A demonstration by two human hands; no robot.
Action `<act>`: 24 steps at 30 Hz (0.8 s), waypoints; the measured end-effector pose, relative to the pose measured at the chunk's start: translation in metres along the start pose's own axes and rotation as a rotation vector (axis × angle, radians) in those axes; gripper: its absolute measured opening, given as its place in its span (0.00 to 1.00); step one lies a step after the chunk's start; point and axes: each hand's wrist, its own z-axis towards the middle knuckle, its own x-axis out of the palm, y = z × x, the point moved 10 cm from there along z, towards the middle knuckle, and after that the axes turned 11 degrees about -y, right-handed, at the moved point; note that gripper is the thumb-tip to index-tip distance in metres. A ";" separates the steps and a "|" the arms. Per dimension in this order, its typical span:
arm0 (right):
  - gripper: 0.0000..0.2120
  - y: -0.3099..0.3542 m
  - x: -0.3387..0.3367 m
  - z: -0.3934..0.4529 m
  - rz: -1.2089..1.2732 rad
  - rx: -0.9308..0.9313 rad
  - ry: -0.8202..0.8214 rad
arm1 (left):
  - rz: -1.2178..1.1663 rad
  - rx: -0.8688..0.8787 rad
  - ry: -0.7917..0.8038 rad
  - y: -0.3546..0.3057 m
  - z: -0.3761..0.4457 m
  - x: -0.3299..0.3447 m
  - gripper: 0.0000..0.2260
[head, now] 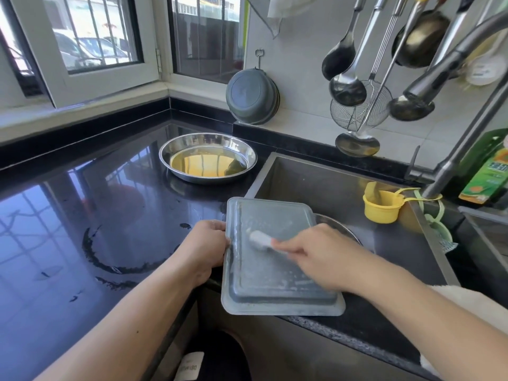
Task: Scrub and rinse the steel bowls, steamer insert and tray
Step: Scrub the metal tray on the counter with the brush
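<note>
Black polished stone runs round the corner under the windows, and this table carries the whole job, with the steel sink [343, 188] sunk in just ahead of the hands. The tray [277, 259] sits upside down, bridging the sink's near left corner, its far end out over the basin and its near end resting on the stone edge. Its long axis runs away from the person, tilted a touch to the right.

Left hand [204, 248] is clamped on the tray's left rim, fingers curled over the edge, pinning it. Right hand [319, 253] comes in from the right side and grips a pale scrubbing brush [261, 240], fingers closed round the handle, head pressed on the soapy underside near the tray's middle. So both hands are apart, one on each side of the tray, and the right is the one working.

Beyond the left hand, well away on the table, a round steel bowl [207, 158] waits with yellowish liquid in it. Just under the tray's far right corner, a second steel rim [338, 225] peeks out inside the sink, whether bowl or steamer insert I cannot tell.

By my read, strokes along the long axis suit best, since the left hand braces only against sideways slip.
</note>
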 end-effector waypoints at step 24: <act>0.19 0.014 0.010 -0.006 0.006 -0.112 0.086 | 0.348 0.245 -0.036 -0.022 0.012 -0.025 0.27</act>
